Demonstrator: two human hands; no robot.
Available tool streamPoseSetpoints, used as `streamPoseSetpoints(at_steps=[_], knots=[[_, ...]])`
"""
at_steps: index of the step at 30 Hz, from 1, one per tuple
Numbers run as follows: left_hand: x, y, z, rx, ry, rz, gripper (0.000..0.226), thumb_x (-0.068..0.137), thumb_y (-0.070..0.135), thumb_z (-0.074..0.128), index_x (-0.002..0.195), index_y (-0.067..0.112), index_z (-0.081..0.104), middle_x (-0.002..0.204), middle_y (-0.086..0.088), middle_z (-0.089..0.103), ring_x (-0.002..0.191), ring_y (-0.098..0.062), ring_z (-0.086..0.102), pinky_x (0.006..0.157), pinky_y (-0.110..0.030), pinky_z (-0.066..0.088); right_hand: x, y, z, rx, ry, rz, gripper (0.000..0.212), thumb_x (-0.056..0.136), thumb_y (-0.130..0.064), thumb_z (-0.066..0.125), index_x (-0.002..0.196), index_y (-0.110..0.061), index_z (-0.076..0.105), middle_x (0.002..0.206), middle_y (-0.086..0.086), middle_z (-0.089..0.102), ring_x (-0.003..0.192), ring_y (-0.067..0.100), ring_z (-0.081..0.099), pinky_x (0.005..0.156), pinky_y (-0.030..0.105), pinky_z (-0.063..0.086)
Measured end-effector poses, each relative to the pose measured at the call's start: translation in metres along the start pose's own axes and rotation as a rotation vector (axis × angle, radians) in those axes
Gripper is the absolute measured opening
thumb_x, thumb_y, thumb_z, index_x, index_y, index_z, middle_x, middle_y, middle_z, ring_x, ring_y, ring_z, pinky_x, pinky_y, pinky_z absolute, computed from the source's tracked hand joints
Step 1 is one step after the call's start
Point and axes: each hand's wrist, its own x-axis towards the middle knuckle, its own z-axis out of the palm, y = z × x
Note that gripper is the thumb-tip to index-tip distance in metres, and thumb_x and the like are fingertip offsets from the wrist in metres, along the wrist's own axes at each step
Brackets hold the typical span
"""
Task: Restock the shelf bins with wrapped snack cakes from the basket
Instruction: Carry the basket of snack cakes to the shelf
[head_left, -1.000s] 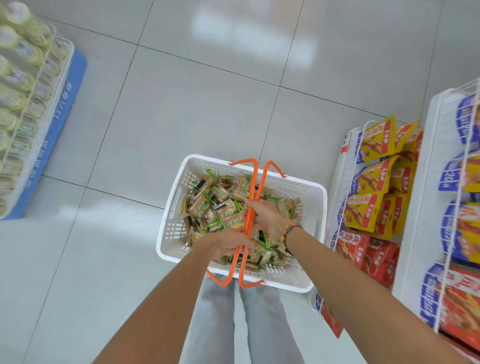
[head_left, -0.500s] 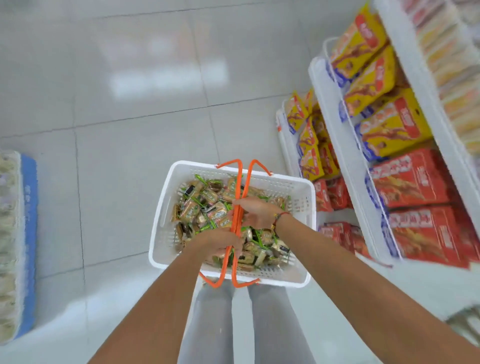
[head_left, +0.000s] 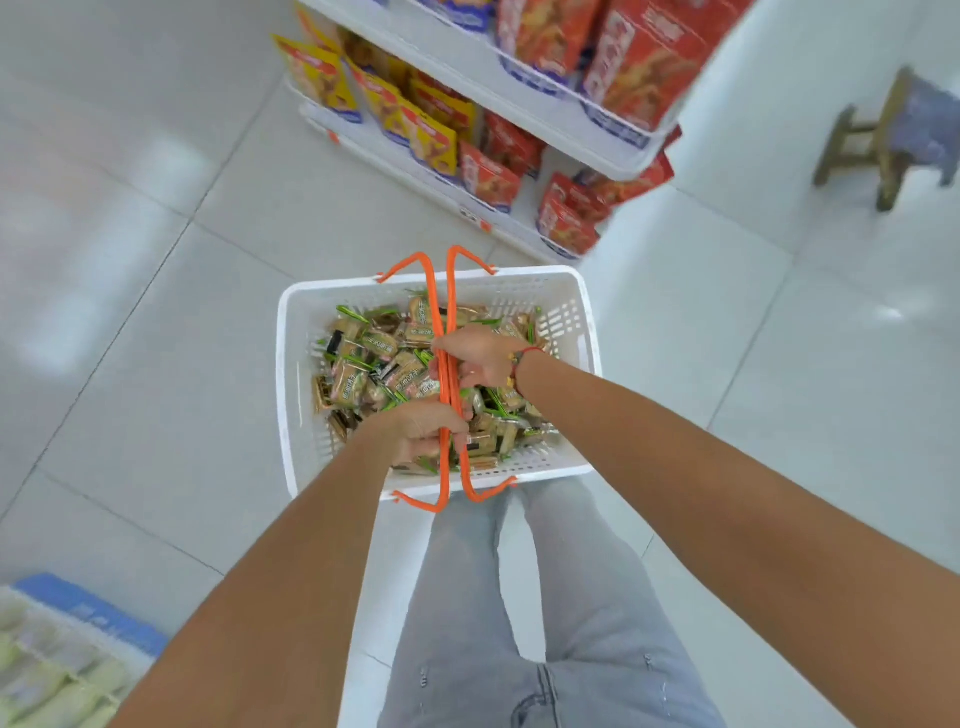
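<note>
Pale glossy floor tiles (head_left: 156, 322) fill the shop aisle. A white basket (head_left: 293, 395) hangs above them in front of the person's legs, heaped with wrapped snack cakes (head_left: 374, 364). Both hands grasp its paired orange handles (head_left: 441, 306): the left hand (head_left: 421, 431) nearer, the right hand (head_left: 480, 356) farther, each grip clenched round them. Far right, white shelves (head_left: 519, 109) hold yellow and red packets (head_left: 488, 174). A wooden stool (head_left: 883, 135) stands beyond.
</note>
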Motion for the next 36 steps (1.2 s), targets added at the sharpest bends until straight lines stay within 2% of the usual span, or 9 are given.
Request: streamPoseSetpoints(at_steps=[6, 12, 15, 19, 23, 27, 30, 33, 36], knots=[[0.027, -0.009, 0.059, 0.282, -0.1, -0.06, 0.03, 0.079, -0.012, 0.054, 0.057, 0.009, 0.054, 0.069, -0.006, 0.057, 0.074, -0.019, 0.054, 0.091, -0.036, 0.048, -0.022, 0.078, -0.045, 0.222, 0.127, -0.011, 0.024, 0.1, -0.009, 0.042, 0.077, -0.007, 0.05, 0.074, 0.007, 0.055, 0.066, 0.018, 0.054, 0.061, 0.029, 0.05], [0.039, -0.015, 0.148, 0.508, -0.175, -0.072, 0.027, 0.077, -0.015, 0.053, 0.072, 0.011, 0.049, 0.073, -0.004, 0.051, 0.072, -0.016, 0.05, 0.076, -0.027, 0.047, -0.065, 0.166, -0.099, 0.498, 0.267, -0.057, 0.019, 0.099, -0.007, 0.044, 0.081, -0.007, 0.05, 0.076, 0.008, 0.056, 0.069, 0.019, 0.056, 0.089, 0.041, 0.053], [0.047, -0.008, 0.191, 0.609, -0.233, -0.084, 0.026, 0.077, -0.016, 0.052, 0.075, 0.011, 0.049, 0.076, -0.003, 0.051, 0.073, -0.015, 0.05, 0.072, -0.025, 0.048, -0.085, 0.2, -0.128, 0.604, 0.301, -0.074, 0.02, 0.1, -0.008, 0.042, 0.081, -0.007, 0.048, 0.079, 0.007, 0.056, 0.07, 0.017, 0.055, 0.09, 0.039, 0.052], [0.054, 0.007, 0.242, 0.774, -0.27, -0.07, 0.024, 0.077, -0.014, 0.056, 0.079, 0.01, 0.052, 0.09, -0.002, 0.055, 0.086, -0.016, 0.053, 0.097, -0.034, 0.047, -0.106, 0.233, -0.17, 0.662, 0.352, -0.087, 0.02, 0.102, -0.013, 0.04, 0.084, -0.009, 0.048, 0.078, 0.005, 0.056, 0.07, 0.015, 0.055, 0.086, 0.037, 0.052], [0.061, 0.034, 0.289, 0.839, -0.309, -0.058, 0.023, 0.076, -0.014, 0.057, 0.085, 0.008, 0.056, 0.088, -0.004, 0.058, 0.089, -0.018, 0.056, 0.102, -0.033, 0.045, -0.124, 0.25, -0.218, 0.743, 0.394, -0.094, 0.021, 0.101, -0.011, 0.041, 0.082, -0.006, 0.049, 0.077, 0.007, 0.056, 0.069, 0.017, 0.057, 0.086, 0.038, 0.052], [0.074, 0.064, 0.331, 0.879, -0.303, -0.046, 0.036, 0.074, -0.013, 0.06, 0.106, 0.005, 0.057, 0.112, -0.005, 0.06, 0.104, -0.02, 0.057, 0.097, -0.03, 0.048, -0.142, 0.258, -0.267, 0.768, 0.433, -0.102, 0.012, 0.101, -0.011, 0.041, 0.092, -0.007, 0.047, 0.081, 0.006, 0.059, 0.071, 0.017, 0.059, 0.094, 0.042, 0.051], [0.089, 0.09, 0.358, 0.878, -0.298, -0.052, 0.051, 0.073, -0.012, 0.063, 0.121, 0.004, 0.056, 0.115, -0.008, 0.063, 0.105, -0.021, 0.06, 0.097, -0.031, 0.049, -0.152, 0.257, -0.305, 0.778, 0.437, -0.098, 0.012, 0.1, -0.008, 0.042, 0.089, -0.008, 0.047, 0.081, 0.005, 0.059, 0.071, 0.016, 0.059, 0.081, 0.036, 0.054], [0.104, 0.127, 0.387, 0.87, -0.314, -0.065, 0.043, 0.073, -0.012, 0.062, 0.111, 0.006, 0.056, 0.119, -0.009, 0.063, 0.104, -0.022, 0.06, 0.096, -0.03, 0.05, -0.157, 0.248, -0.351, 0.788, 0.461, -0.099, 0.014, 0.099, -0.007, 0.045, 0.085, -0.009, 0.047, 0.08, 0.005, 0.059, 0.071, 0.016, 0.059, 0.079, 0.035, 0.053], [0.122, 0.171, 0.41, 0.881, -0.328, -0.083, 0.037, 0.071, -0.012, 0.063, 0.1, 0.009, 0.057, 0.106, -0.007, 0.063, 0.104, -0.023, 0.06, 0.098, -0.032, 0.05, -0.156, 0.23, -0.4, 0.777, 0.466, -0.084, 0.012, 0.1, -0.011, 0.044, 0.089, -0.008, 0.049, 0.082, 0.005, 0.059, 0.069, 0.015, 0.059, 0.086, 0.037, 0.053]])
